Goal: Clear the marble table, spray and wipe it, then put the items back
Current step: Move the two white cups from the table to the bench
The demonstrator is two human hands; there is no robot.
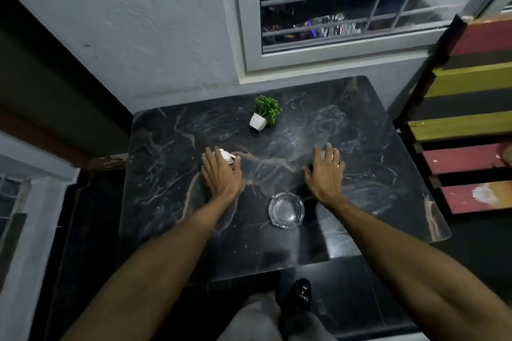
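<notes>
Cup [226,155] under left hand [221,171]; ashtray [286,210] between both hands

plant [265,113] at table [166,147] rear | ashtray [286,210] front | cup [226,156] left of centre

Dark veined marble desk [171,191] sitting under a window, carrying a small green plant in a white pot [261,116] toward the back, a clear glass ashtray [286,210] nearer the front, and a white cup [225,155] lying at centre-left.
</notes>
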